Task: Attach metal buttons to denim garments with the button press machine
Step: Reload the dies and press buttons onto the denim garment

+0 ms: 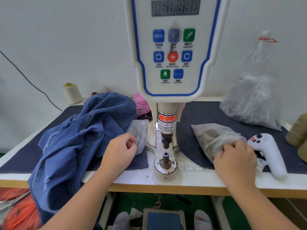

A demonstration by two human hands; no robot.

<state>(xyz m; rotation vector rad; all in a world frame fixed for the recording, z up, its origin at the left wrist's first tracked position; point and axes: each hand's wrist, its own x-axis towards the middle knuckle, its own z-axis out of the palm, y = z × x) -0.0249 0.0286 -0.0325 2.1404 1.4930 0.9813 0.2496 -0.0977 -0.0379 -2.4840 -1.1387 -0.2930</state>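
Stock: our left hand (120, 147) fingers curled at small bag (139, 133), pinching sth tiny, unclear what; right hand (235, 159) digs in parts bag (214, 136). Lower die (166, 154) bare; denim garment (86, 135) on tabletop (132, 177) left, no btn seen pressed yet.

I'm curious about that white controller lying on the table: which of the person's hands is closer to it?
The right hand. It is in a plastic bag just left of the white controller; the left hand is across the press, by the jeans.
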